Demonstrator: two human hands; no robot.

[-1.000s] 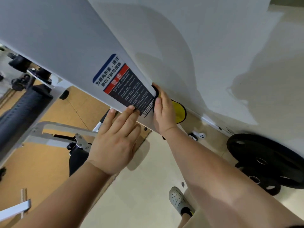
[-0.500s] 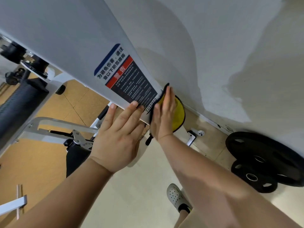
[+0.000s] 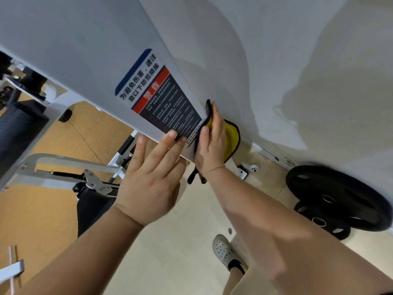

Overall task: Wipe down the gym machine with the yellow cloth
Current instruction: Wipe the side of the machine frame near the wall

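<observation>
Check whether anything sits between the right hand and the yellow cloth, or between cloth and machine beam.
Nothing visible does. The right hand presses flat on the yellow cloth, which lies against the white beam at its edge, beside the warning label.

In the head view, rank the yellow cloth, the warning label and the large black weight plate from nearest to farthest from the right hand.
1. yellow cloth, pressed flat under the right hand.
2. warning label, just to the hand's left.
3. large black weight plate, far off to the right, lower down.

right hand (image 3: 212,145) flattened, yellow cloth (image 3: 232,135) slid upward
</observation>
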